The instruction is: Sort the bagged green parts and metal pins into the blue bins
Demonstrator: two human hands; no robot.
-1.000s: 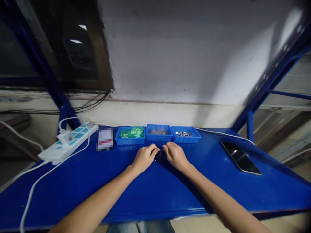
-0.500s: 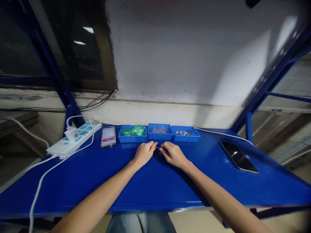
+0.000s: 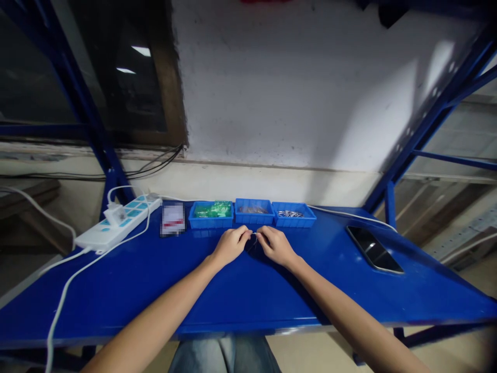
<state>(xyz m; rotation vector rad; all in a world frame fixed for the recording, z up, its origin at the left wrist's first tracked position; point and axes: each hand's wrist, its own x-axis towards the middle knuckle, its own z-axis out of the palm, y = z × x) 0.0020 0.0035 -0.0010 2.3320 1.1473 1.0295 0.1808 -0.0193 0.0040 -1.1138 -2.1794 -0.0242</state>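
Observation:
My left hand (image 3: pixel 230 245) and my right hand (image 3: pixel 275 244) meet over the blue table (image 3: pixel 248 290), fingers pinched together. Between the fingertips runs a thin metal pin or wire (image 3: pixel 253 235), too small to name exactly. Just behind the hands stands a row of three small blue trays: one with green parts (image 3: pixel 212 214), one with brownish parts (image 3: pixel 254 212), one with silvery metal pieces (image 3: pixel 293 216).
A white power strip (image 3: pixel 116 223) with a plugged charger and white cables lies at the back left. A small blurred card or box (image 3: pixel 173 218) sits beside the green tray. A dark phone (image 3: pixel 373 249) lies on the right. Blue shelf posts stand on both sides.
The camera tilted and shifted slightly. My hands stayed pinched together in front of the trays, drawing a little closer to each other around the thin piece.

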